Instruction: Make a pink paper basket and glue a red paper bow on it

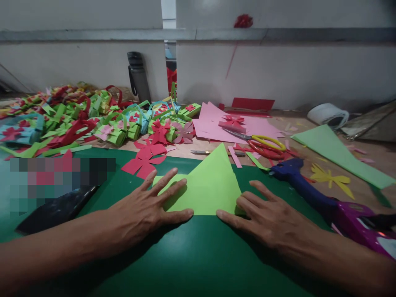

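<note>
A light-green sheet of paper point(207, 189), folded with a pointed peak at its far side, lies on the green mat point(173, 255). My left hand point(154, 206) rests on its left part, fingers spread flat and the thumb along the near edge. At the right edge, my right hand point(262, 214) touches the paper with bent fingers. Its thumb is stretched out to the near edge, apart from the fingers. The undersides of both hands are hidden. Red paper flowers point(144, 161) lie just beyond my left hand.
A blue and purple glue gun point(312, 187) lies right of my right hand. Scissors point(266, 144), a craft knife point(201, 152) and pink paper sheets point(210, 119) lie beyond. Small paper baskets point(120, 128) are heaped at the back left, near a bottle point(139, 78). A phone point(58, 210) lies left, partly blurred.
</note>
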A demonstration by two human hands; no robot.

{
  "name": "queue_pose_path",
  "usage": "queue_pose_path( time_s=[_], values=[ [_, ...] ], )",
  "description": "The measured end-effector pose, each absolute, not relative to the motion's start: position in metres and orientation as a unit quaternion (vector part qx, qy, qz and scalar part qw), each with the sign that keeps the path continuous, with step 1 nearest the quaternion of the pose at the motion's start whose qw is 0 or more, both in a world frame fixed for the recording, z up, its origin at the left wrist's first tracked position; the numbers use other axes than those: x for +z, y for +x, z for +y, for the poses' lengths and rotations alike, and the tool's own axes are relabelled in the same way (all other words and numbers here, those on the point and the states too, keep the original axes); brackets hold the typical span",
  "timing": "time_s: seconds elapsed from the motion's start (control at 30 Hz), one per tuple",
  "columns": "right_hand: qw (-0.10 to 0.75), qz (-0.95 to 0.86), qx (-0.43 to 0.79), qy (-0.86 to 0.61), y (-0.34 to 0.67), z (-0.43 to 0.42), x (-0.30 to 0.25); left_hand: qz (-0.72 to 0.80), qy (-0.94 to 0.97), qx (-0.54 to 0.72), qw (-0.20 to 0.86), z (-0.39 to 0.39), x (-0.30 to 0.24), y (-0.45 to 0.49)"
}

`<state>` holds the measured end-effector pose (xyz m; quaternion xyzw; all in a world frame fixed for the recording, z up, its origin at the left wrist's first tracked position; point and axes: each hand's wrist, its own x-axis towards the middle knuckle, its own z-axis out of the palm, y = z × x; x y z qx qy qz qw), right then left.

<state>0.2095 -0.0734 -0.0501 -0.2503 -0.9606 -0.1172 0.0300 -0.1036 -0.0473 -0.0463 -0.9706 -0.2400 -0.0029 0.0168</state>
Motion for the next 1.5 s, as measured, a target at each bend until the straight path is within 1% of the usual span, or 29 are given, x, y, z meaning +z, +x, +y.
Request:
queue_pose_path(
  time_s=[0.13, 0.3, 0.53, 0.63, 0.73, 0.8, 0.9, 1.0, 1.07, 1.1, 1.2, 1.3, 1.37, 1.5],
  values=[
    [0.007, -0.951, -0.143, -0.275, 0.231, -0.079, -0.055, -0.269, -0.963, -0.015, 0.014, -0.053, -0.045, -0.119],
    [0.001, -0.938, -0.203, -0.281, 0.247, -0.087, -0.053, -0.306, -0.951, 0.012, 0.044, -0.062, -0.049, -0.142],
    [0.037, -0.931, -0.254, -0.261, 0.246, -0.091, -0.042, -0.365, -0.93, 0.003, 0.041, -0.077, -0.054, -0.158],
    [0.056, -0.927, -0.265, -0.261, 0.246, -0.092, -0.046, -0.383, -0.923, 0.007, 0.037, -0.081, -0.057, -0.158],
    [0.053, -0.922, -0.273, -0.27, 0.249, -0.092, -0.054, -0.391, -0.919, 0.017, 0.039, -0.084, -0.058, -0.161],
    [0.051, -0.922, -0.267, -0.277, 0.252, -0.091, -0.058, -0.395, -0.918, 0.005, 0.049, -0.086, -0.057, -0.165],
    [0.055, -0.92, -0.253, -0.295, 0.248, -0.09, -0.057, -0.392, -0.916, -0.054, 0.064, -0.087, -0.05, -0.161],
    [0.071, -0.911, -0.259, -0.311, 0.229, -0.09, -0.05, -0.355, -0.926, -0.118, 0.042, -0.084, -0.039, -0.133],
    [0.091, -0.919, -0.236, -0.303, 0.21, -0.09, -0.046, -0.306, -0.946, -0.104, 0.0, -0.08, -0.035, -0.106],
    [0.088, -0.928, -0.208, -0.295, 0.2, -0.089, -0.045, -0.292, -0.954, -0.068, -0.022, -0.078, -0.034, -0.093],
    [0.04, -0.952, -0.112, -0.284, 0.176, -0.087, -0.047, -0.256, -0.965, -0.013, -0.063, -0.071, -0.038, -0.065],
    [0.03, -0.957, -0.072, -0.28, 0.169, -0.083, -0.051, -0.242, -0.965, -0.005, -0.102, -0.066, -0.043, -0.06],
    [0.034, -0.956, -0.06, -0.284, 0.17, -0.081, -0.052, -0.235, -0.965, -0.001, -0.116, -0.064, -0.043, -0.063],
    [0.044, -0.95, -0.047, -0.305, 0.17, -0.079, -0.05, -0.233, -0.969, -0.005, -0.084, -0.062, -0.039, -0.069]
  ],
)
